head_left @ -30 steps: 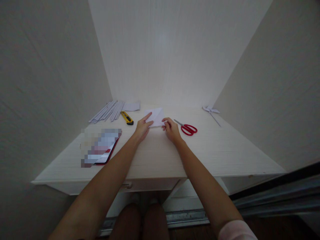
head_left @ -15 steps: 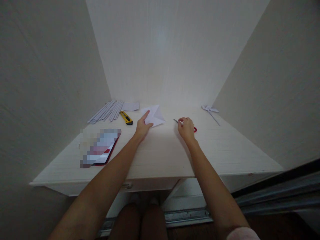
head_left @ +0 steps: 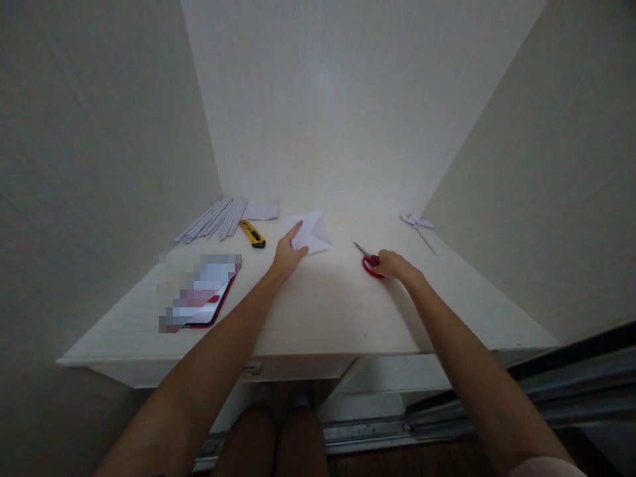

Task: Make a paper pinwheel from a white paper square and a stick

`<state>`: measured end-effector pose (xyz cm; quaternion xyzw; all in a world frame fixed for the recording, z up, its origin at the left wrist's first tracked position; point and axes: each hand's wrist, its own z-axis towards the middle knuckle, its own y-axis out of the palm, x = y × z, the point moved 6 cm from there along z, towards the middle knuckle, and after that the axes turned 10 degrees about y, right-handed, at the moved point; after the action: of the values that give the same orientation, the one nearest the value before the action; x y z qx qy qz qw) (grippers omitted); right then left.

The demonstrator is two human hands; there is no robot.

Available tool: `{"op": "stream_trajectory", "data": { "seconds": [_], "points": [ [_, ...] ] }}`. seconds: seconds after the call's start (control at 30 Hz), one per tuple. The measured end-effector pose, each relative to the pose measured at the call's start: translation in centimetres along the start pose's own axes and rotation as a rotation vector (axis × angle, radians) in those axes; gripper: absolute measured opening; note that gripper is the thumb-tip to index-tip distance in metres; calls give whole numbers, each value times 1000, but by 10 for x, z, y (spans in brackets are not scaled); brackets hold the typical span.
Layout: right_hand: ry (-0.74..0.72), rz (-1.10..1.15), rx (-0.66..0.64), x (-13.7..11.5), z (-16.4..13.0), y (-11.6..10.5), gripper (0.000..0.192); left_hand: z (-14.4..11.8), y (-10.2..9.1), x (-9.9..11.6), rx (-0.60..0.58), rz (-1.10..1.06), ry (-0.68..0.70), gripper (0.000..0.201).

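1. Now, left hand (head_left: 287, 253) flat, fingers together, pinning creased white paper (head_left: 313, 232) mid-table (head_left: 322, 311).
2. Right hand (head_left: 392, 265) curled on red-handled scissors (head_left: 368, 260), rt of paper.

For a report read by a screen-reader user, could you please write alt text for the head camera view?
A person's left hand presses on a folded white paper on a pale desk, while the right hand grips the handles of red scissors. Further left lie a yellow utility knife, a bundle of paper strips and a tablet; a small paper pinwheel lies at the right.
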<state>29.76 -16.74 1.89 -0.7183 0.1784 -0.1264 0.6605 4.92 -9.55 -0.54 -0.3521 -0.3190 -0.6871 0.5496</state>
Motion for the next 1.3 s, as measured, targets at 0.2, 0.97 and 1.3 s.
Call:
{"op": "stream_trajectory", "data": {
  "seconds": [0.2, 0.97, 1.3],
  "points": [
    [-50, 443, -164, 1, -6, -11, 10, -1, -1, 11, -24, 31, 32, 70],
    [-603, 1301, -844, -74, -52, 20, 60, 59, -21, 36, -312, 125, -88, 66],
    [-407, 1609, -344, -77, -33, 11, 28, 54, -19, 35, -339, 51, -160, 53]
  ]
}}
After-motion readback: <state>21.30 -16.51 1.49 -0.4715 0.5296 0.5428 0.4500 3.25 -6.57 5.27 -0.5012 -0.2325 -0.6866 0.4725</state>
